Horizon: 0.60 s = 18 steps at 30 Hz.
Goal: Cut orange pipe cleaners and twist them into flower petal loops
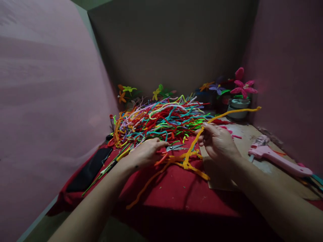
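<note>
My right hand (pixel 218 139) pinches a yellow-orange pipe cleaner (pixel 193 143) between thumb and fingers. One end of it rises to the upper right; lower down it joins a bent and looped yellow-orange pipe cleaner piece (pixel 186 164) above the red cloth. From that piece a thinner orange strand trails toward the lower left. My left hand (pixel 147 151) is closed at the scissors (pixel 174 147), whose grey blades point right and whose red handle shows below the fingers. Part of the grip is hidden behind the hand.
A large heap of multicoloured pipe cleaners (pixel 161 117) lies behind my hands. A black phone (pixel 88 169) is at left on the red cloth (pixel 181 198). At right, a pink glue gun (pixel 280 159) rests on a board (pixel 222 178). A pink pipe-cleaner flower (pixel 244 89) stands in a jar (pixel 238 109).
</note>
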### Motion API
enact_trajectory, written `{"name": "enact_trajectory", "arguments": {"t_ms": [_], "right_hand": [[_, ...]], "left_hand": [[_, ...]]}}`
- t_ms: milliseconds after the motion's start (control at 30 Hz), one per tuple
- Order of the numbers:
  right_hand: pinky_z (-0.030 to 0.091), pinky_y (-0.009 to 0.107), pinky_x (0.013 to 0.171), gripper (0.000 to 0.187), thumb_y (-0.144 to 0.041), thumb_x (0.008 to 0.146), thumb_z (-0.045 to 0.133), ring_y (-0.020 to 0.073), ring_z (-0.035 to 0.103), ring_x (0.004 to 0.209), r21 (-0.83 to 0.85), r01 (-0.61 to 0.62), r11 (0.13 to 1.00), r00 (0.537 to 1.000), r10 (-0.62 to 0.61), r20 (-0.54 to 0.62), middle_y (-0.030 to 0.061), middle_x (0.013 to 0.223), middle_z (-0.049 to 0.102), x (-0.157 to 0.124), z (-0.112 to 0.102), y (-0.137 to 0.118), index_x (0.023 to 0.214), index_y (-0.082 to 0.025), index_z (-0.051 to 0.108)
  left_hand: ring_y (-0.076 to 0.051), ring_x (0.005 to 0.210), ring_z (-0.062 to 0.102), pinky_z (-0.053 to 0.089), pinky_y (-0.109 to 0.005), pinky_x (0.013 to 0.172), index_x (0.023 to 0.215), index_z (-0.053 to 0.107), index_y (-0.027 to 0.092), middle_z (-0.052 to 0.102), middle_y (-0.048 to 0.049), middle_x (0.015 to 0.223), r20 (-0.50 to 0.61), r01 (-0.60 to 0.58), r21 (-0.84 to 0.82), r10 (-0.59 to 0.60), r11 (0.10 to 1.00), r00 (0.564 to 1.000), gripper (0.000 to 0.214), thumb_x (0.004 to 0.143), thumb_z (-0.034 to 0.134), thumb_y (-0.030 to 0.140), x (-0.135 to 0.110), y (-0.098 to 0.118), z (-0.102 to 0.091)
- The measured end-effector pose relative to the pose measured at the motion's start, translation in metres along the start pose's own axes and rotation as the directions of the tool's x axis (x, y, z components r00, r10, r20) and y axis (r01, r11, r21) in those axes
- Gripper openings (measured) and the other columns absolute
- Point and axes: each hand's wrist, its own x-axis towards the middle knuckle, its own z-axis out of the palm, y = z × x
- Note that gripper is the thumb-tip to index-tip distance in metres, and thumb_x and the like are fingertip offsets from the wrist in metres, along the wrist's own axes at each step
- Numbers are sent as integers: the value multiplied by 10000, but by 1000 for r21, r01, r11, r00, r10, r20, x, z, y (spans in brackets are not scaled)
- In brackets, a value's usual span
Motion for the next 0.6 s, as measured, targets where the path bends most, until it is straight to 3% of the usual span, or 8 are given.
{"name": "enact_trajectory", "arguments": {"t_ms": [100, 167, 300, 400, 533, 600], "right_hand": [[383, 174, 303, 119, -204, 667, 594, 93, 507, 343, -1, -21, 1000, 1000, 21, -24, 11, 501, 602, 2, -1, 3, 651, -152, 488], [388, 178, 301, 121, -192, 666, 596, 98, 511, 342, -7, -38, 999, 999, 38, -29, 8, 501, 601, 3, -3, 5, 660, -155, 482], [392, 184, 297, 125, -177, 669, 591, 106, 515, 339, -12, -49, 999, 998, 49, -47, 6, 498, 596, 5, -4, 8, 671, -157, 467], [426, 194, 328, 153, -161, 655, 609, 115, 543, 374, 1, -33, 999, 998, 33, -44, 4, 509, 596, 4, -3, 9, 677, -159, 457], [468, 212, 368, 223, -164, 621, 657, 125, 568, 402, 12, -1, 1000, 999, 1, -35, -15, 505, 580, 2, -1, 8, 683, -167, 442], [476, 214, 377, 208, -172, 629, 652, 123, 572, 411, 21, 21, 1000, 999, -20, -34, -15, 510, 578, 3, -1, 8, 683, -162, 451]], "left_hand": [[-165, 716, 529, 345, -232, 627, 1050, 619, 259, 600, -49, 820, 146, -64, 93, 50, 994, 988, 344, 713, 545, 260, 28, -7, 3], [-170, 712, 531, 346, -235, 613, 1018, 633, 243, 607, -47, 814, 170, -63, 109, 44, 992, 984, 330, 699, 549, 250, 44, -15, 4], [-199, 817, 533, 373, -255, 697, 1054, 613, 237, 606, -55, 896, 108, -27, 72, 19, 997, 994, 424, 630, 622, 244, 62, -37, 10], [-211, 871, 525, 377, -280, 757, 1088, 596, 218, 594, -84, 945, 43, 29, 66, -32, 997, 999, 432, 655, 604, 225, 63, -47, 16], [-175, 798, 525, 386, -264, 732, 973, 650, 215, 590, -66, 865, -96, 91, -68, -97, 994, 991, 295, 693, 561, 188, 46, -26, 11], [-145, 745, 518, 392, -244, 692, 1072, 599, 233, 573, -34, 820, -71, 39, -309, -64, 950, 995, 375, 699, 576, 203, 32, -2, 6]]}}
